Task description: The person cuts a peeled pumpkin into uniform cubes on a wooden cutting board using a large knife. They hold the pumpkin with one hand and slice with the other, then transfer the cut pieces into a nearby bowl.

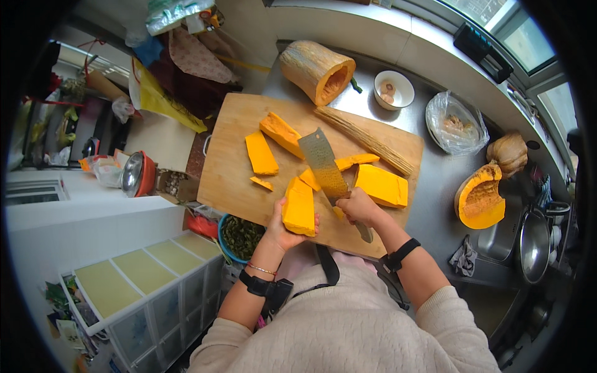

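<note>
My left hand (285, 231) holds a thick peeled chunk of orange pumpkin (299, 207) near the front edge of a wooden cutting board (228, 154). Gripped by its handle in my right hand (359, 206) is a cleaver (323, 163), its hammered-looking blade pointing away from me over the board, just right of the chunk. Several pumpkin pieces lie about: a slab (261, 153) and a long wedge (282, 134) to the left, a big block (381, 185) to the right, and thin slices near the blade, partly hidden by it. Bundled straw-coloured stalks or a ridged stick (364, 139) rest across the board's far right.
Beyond the board, a hollowed pumpkin piece (317, 72) and a white bowl (393, 90) stand on the metal counter (431, 186). Further right are a plastic-covered bowl (456, 122), a cut pumpkin (480, 198) and a sink (499, 233). A blue basin of greens (240, 237) sits below left.
</note>
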### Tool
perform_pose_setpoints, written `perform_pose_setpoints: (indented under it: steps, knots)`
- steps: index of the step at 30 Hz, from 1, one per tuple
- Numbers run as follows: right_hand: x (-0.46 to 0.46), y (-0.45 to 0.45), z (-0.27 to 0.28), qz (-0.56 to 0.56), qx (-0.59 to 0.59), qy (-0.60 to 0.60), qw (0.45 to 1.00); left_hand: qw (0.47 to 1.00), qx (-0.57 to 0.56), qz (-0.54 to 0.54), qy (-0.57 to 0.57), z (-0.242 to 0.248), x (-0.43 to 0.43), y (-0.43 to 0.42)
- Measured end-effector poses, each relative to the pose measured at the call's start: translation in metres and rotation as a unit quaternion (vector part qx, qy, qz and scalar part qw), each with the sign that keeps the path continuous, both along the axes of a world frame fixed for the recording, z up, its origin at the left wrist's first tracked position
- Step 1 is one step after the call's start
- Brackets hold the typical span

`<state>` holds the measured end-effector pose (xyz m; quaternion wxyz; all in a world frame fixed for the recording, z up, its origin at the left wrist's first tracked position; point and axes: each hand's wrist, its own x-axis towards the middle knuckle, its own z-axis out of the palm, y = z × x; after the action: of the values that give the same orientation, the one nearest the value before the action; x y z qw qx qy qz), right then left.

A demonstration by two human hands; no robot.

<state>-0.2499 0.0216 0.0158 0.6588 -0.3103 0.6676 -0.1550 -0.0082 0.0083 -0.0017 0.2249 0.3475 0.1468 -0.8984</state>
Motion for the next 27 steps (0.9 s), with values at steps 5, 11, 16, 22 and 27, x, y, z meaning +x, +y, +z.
perform_pose_setpoints:
  steps: [5, 11, 16, 22, 27]
  knots:
    - [0.008, 0.029, 0.004, 0.119, -0.279, 0.208, 0.93, 0.998, 0.026, 0.019, 0.051, -0.002, 0.002, 0.001]
    - [0.031, 0.038, 0.011, 0.261, -0.387, 0.357, 0.809, 0.998, 0.003, 0.035, 0.054, -0.001, 0.0, 0.003]
    - [0.043, 0.041, 0.012, 0.295, -0.384, 0.398, 0.779, 0.999, 0.013, 0.031, 0.037, -0.007, 0.004, 0.007]
    - [0.047, 0.032, 0.016, 0.31, -0.308, 0.391, 0.81, 0.998, -0.019, 0.066, 0.006, 0.0, -0.021, 0.012]
    - [0.054, 0.012, 0.011, 0.314, -0.302, 0.415, 0.799, 0.993, -0.016, 0.09, -0.078, 0.012, -0.036, 0.001]
